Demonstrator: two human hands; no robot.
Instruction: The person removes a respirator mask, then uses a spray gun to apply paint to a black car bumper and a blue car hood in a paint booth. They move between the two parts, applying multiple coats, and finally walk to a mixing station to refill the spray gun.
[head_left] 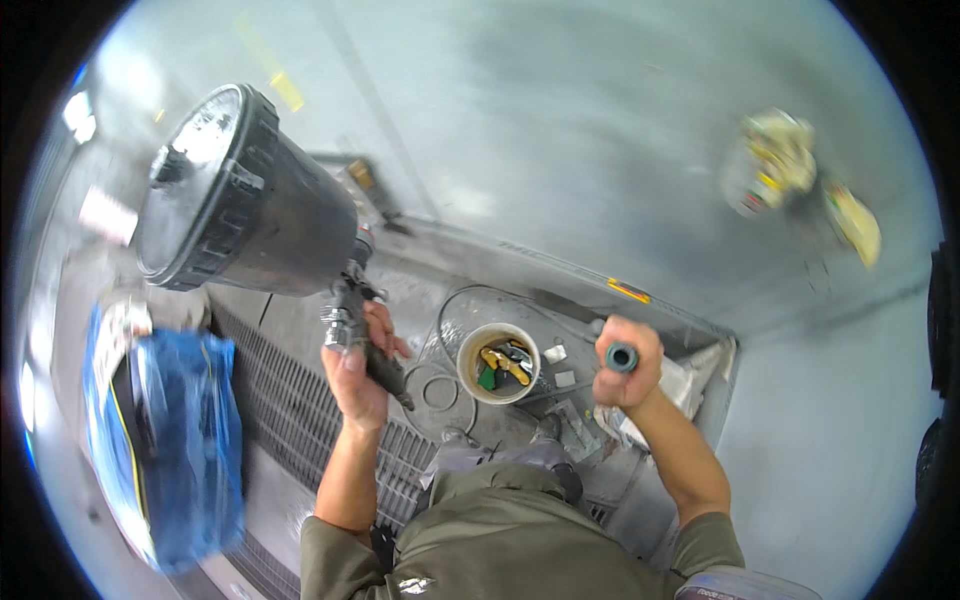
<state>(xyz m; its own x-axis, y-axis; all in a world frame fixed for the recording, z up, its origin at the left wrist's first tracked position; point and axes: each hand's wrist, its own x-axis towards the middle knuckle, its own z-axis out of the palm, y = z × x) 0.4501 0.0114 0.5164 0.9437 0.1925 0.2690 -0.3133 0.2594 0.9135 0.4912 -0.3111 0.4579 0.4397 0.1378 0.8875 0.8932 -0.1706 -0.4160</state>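
Holding a spray gun (352, 318) up in front of the body, the left hand (358, 372) has its fingers wrapped tight around the handle, with the thumb lying along the side. The left arm comes up from the bottom of the picture and bends a little at the wrist. The spray gun has a shiny metal part near the hand and a big black cup (238, 195) on top. The cup is tipped over to the left, so its round lid faces up and away. The lid looks pale and dusty, and the cup has ribs around its rim.

The right hand (628, 372) is lifted up too, off to the right and well apart from the spray gun. It is closed in a fist around a short grey tube (621, 357), and the round open end of the tube peeks out of the top of the fist.

Down below, between the two hands, a white bucket (497, 362) stands on the dirty floor with yellow and green things inside. A metal grate (290, 420) lies under the left arm. A blue bag (180, 440) sits far to the left.
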